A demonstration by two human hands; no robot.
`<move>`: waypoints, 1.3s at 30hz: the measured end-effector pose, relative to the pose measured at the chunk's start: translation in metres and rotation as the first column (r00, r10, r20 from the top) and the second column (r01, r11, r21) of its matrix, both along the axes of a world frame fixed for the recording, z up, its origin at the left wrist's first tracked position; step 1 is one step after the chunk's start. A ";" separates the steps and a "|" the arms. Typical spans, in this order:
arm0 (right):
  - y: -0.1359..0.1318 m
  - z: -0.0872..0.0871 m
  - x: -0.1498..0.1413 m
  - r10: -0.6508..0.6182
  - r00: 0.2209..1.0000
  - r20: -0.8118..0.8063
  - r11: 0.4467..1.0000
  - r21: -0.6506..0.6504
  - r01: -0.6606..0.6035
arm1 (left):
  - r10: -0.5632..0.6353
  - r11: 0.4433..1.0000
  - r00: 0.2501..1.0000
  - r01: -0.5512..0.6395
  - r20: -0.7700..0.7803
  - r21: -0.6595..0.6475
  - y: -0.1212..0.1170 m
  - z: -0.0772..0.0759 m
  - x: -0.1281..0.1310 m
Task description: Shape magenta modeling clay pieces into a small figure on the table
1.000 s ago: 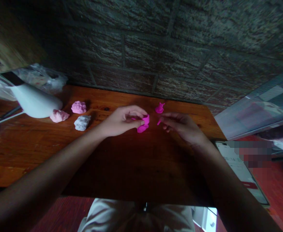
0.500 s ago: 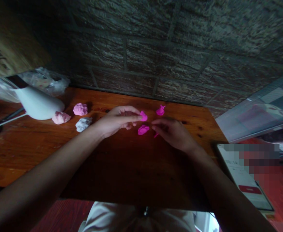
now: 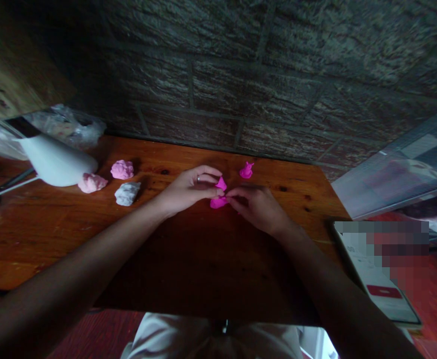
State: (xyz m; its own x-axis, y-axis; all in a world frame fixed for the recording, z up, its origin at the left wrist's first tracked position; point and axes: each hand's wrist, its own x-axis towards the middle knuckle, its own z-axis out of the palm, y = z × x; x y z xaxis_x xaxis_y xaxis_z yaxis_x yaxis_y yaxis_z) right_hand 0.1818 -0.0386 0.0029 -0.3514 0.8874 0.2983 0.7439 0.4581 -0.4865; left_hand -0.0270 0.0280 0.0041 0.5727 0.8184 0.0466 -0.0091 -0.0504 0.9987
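Observation:
My left hand [image 3: 188, 189] pinches a magenta modelling clay piece [image 3: 221, 183] between thumb and fingers, its pointed top showing above the thumb. Against its lower edge come the closed fingertips of my right hand [image 3: 257, 204]; whatever they pinch is too small to make out. Just below and partly behind the fingers lies a magenta clay lump [image 3: 218, 203] on the wooden table. Beyond my right hand stands a small magenta clay figure [image 3: 246, 170] with two thin points on top.
To the left sit two pale pink clay lumps [image 3: 122, 169] and a white clay lump [image 3: 127, 193], beside a white lamp-like object [image 3: 59, 159]. A tablet [image 3: 378, 279] lies at the table's right edge. A brick-patterned wall [image 3: 218, 99] rises behind the wooden table [image 3: 54, 229].
My right hand has moved left, its fingertips now at the clay in my left hand. The held piece has turned and sits slightly lower, nearer the lump on the table.

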 end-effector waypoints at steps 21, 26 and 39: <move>-0.012 0.013 -0.006 -0.163 0.934 -0.318 0.980 0.059 0.191 | 0.013 1.000 1.000 -0.013 0.025 0.004 -0.005 0.007 0.001; -0.013 0.015 -0.008 -0.164 0.949 -0.271 0.975 0.105 0.198 | -0.006 1.000 0.999 0.006 0.032 0.024 -0.007 0.007 0.002; -0.014 0.015 -0.011 -0.137 0.946 -0.294 0.978 0.113 0.176 | 0.021 0.991 1.000 -0.021 -0.003 0.131 -0.009 0.006 0.005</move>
